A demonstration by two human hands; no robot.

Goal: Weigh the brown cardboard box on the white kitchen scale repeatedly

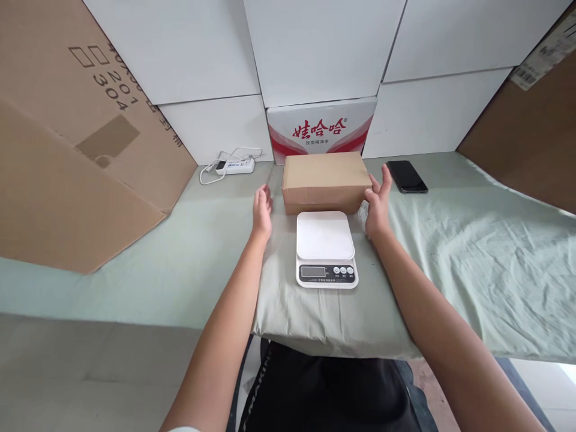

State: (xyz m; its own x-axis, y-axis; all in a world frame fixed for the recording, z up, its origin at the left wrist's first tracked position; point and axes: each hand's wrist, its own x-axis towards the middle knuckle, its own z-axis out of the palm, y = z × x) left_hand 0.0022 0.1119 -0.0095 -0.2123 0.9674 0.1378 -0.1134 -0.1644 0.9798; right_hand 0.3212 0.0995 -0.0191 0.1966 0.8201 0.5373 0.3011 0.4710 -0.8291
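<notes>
Flanking a plain brown, rectangular cardboard box, the two bare hands reach over the worktop. The left hand is open and holds nothing; its fingers are loosely bent and it stands just apart from the box's left end. The right hand is open too, its fingers spread and one extended outward, with the thumb at the box's near right corner; whether it presses on the cardboard, I cannot tell.

The closed box lies lengthwise toward the worktop's back edge. Just in front of it, nearer the front edge, sits a white plastic kitchen scale with a square plate, a dark display panel and three round buttons. Behind the box, at the back edge, stands a white carton with red lettering.

Toward the back edge on the right lies a black, flat smartphone; on the left, a white power strip with a white cable. Large brown cardboard sheets rise at the left and right sides.
</notes>
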